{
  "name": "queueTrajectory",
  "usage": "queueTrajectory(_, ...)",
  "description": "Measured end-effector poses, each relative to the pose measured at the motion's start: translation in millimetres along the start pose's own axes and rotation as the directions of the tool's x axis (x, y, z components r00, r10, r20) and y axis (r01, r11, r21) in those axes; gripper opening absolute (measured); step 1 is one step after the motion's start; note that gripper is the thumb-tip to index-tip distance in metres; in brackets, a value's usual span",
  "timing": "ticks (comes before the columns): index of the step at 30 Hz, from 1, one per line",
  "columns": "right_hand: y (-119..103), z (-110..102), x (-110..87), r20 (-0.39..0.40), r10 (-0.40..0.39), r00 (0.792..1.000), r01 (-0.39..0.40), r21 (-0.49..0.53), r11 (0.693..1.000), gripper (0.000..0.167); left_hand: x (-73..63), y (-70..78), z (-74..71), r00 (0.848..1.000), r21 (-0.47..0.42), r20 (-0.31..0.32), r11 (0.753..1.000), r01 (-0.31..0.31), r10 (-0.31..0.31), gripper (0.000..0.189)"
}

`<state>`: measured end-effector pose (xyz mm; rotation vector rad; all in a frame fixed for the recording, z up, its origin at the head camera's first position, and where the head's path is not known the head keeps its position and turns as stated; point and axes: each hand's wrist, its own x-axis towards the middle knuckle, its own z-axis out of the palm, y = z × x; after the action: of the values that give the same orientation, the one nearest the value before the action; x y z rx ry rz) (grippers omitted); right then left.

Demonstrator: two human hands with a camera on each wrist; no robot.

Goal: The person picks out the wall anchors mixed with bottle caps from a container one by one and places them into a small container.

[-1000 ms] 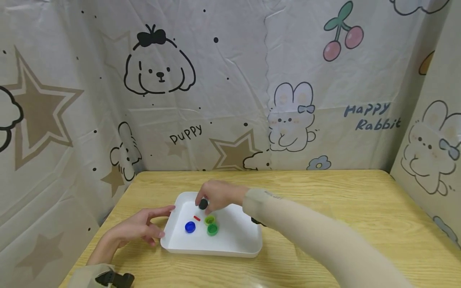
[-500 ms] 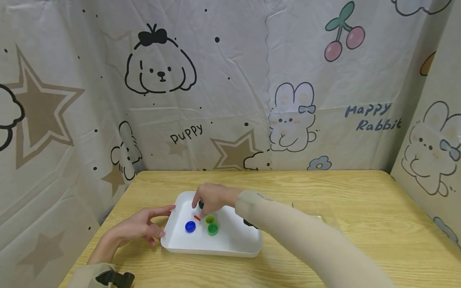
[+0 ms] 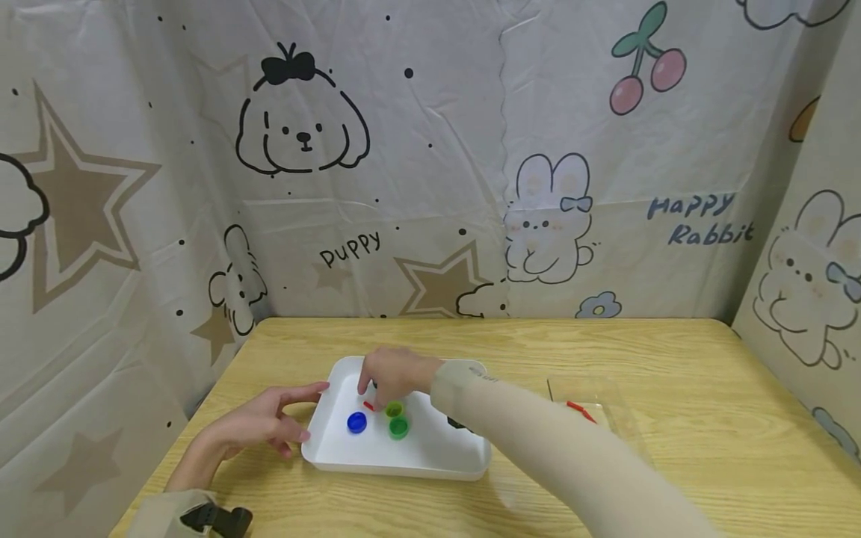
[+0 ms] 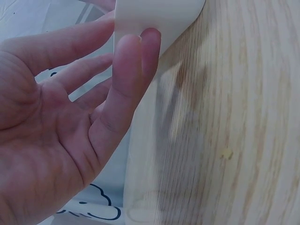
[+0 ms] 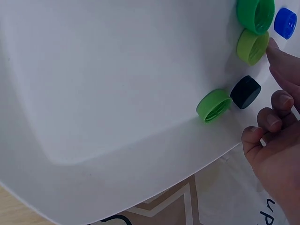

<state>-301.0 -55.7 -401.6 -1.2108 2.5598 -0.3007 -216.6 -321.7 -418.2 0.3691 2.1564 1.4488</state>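
My right hand (image 3: 393, 373) reaches over the far left part of a white tray (image 3: 444, 467), index finger and thumb pointing down and apart. Between these fingertips and the blue bottle cap (image 3: 356, 422) lies a short red stick (image 3: 368, 406). In the right wrist view, my thumb tip is right at a yellow-green cap (image 5: 253, 47), with the other fingers loosely bent. A black cap (image 5: 245, 92) and a light green cap (image 5: 214, 105) sit by the tray wall. A darker green cap (image 3: 399, 427) touches the yellow-green one. My left hand (image 3: 258, 422) rests spread fingertips against the tray's left side.
Right of the tray, partly behind my right sleeve, a clear container (image 3: 615, 407) stands on the wooden table (image 3: 706, 418), with red sticks (image 3: 576, 407) at it. A printed cloth (image 3: 430, 149) hangs behind the table.
My right hand has come off the black cap and shifted slightly left and nearer, toward the red stick. More of the clear container shows past the sleeve. My left hand stays put.
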Motion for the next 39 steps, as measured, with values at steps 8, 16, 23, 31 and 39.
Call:
queueTrajectory(8,-1.4,2.6,1.6,0.016,0.046,0.999,-0.046,0.003,0.999,0.028,0.5,1.0,0.7,1.000,0.013,-0.009,1.000,0.000,0.000,0.085)
queueTrajectory(16,-1.6,3.1,2.6,0.032,0.072,0.997,-0.072,0.014,0.997,0.025,0.1,2.9,1.5,1.000,0.024,-0.010,1.000,0.008,-0.008,0.085)
queueTrajectory(23,0.1,4.4,2.0,0.043,0.047,0.998,-0.048,0.028,0.998,0.026,-1.1,3.9,2.5,1.000,0.018,-0.005,1.000,0.002,-0.002,0.085)
queueTrajectory(31,0.1,4.5,2.0,0.053,0.014,0.999,-0.017,0.060,0.998,0.027,-1.4,4.2,2.0,1.000,0.015,-0.008,1.000,0.006,-0.006,0.085)
queueTrajectory(39,2.0,6.4,4.2,0.061,0.003,0.998,-0.008,0.091,0.996,0.028,-0.6,3.7,0.9,1.000,0.017,-0.007,1.000,0.010,-0.010,0.086)
